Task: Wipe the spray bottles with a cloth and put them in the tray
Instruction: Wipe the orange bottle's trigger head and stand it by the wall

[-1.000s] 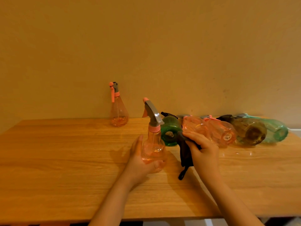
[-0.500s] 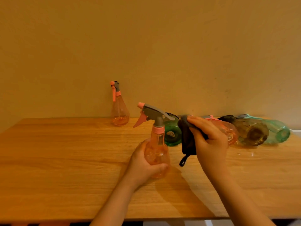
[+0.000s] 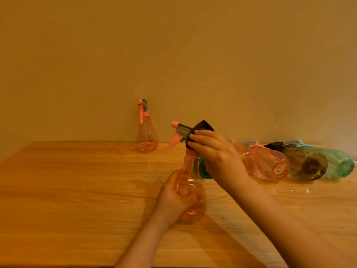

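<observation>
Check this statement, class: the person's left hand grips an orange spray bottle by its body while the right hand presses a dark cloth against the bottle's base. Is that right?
Not quite. In the head view, the right hand presses the dark cloth against the bottle's spray head, not its base. The rest holds: the left hand grips the orange spray bottle by its body.

We see the wooden table butting the wall. Upright orange plastic spray bottle at back centre; held orange spray bottle in front, row of lying bottles behind-right.
</observation>
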Tool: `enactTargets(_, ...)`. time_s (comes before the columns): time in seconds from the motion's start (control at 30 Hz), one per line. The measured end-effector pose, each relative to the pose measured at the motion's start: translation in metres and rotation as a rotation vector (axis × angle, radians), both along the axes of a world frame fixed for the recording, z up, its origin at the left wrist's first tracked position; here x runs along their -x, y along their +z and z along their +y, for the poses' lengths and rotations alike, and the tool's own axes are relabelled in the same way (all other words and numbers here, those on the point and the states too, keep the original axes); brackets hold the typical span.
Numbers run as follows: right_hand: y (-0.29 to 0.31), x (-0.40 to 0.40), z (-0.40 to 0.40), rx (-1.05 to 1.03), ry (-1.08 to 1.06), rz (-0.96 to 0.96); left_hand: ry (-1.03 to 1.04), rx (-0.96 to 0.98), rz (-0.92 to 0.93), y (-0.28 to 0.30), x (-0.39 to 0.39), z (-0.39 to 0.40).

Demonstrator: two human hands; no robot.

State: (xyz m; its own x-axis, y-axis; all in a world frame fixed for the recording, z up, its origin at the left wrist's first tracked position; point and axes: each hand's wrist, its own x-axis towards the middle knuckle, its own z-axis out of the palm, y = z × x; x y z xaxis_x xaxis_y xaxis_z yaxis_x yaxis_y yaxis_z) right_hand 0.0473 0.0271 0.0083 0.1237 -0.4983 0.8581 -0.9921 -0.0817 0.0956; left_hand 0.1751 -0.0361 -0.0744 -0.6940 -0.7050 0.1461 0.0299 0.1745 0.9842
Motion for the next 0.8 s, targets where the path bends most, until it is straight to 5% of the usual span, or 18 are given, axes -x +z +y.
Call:
enactTargets(0.23,0.003,0.010,0.020,-0.017,0.040,-0.394,-0.069,-0.112,0.016,0.005,-0.002,0.001)
enactTargets(0.43,0.034,0.007,0.028,0.002,0.084,-0.941,-0.082,-0.095,0.041,0.003,-0.002,0.000)
enactTargets(0.6,0.045,0.006,0.010,-0.090,0.071,-0.867,-0.085,-0.073,-0.014,0.003,-0.005,0.002)
enactTargets(0.8,0.013,0.012,0.013,-0.036,-0.028,-0.336,-0.055,-0.094,0.024,0.005,-0.004,0.002)
